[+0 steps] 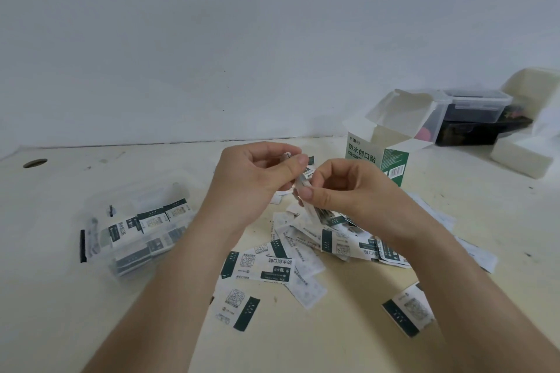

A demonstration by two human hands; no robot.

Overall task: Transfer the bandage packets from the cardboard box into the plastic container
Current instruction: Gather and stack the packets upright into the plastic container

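A person's two bare hands meet above a cream-coloured bench (91, 327), working a small stack of white-and-dark-green paper bandage packets (303, 183) between them. The left hand (257, 172) pinches the upper end of the stack between thumb and curled fingers; the right hand (342, 188) closes its thumb and forefinger on the lower part. Both grips are nearly closed around the thin bundle, with no gap showing beyond the paper itself. The stack's long axis runs steeply, from upper left near the left thumb down toward the right, its lower end hanging over the loose heap.

That heap of scattered bandage packets (291, 260) lies flat on the bench directly beneath and in front of the hands, spread in every direction, with stray ones nearer the camera. The open green-and-white cardboard box (378, 157), flaps up, stands upright just behind the right hand. The clear plastic container (136, 230), already partly filled with packets laid in rows, sits to the left of the hands, near the left forearm.

The coming move turns on that leftward offset: the container lies on the left hand's side, so that hand appears better placed to carry the bundle across and lower it in, probably turned flat to match the rows inside. Much of the pile remains outside the container.
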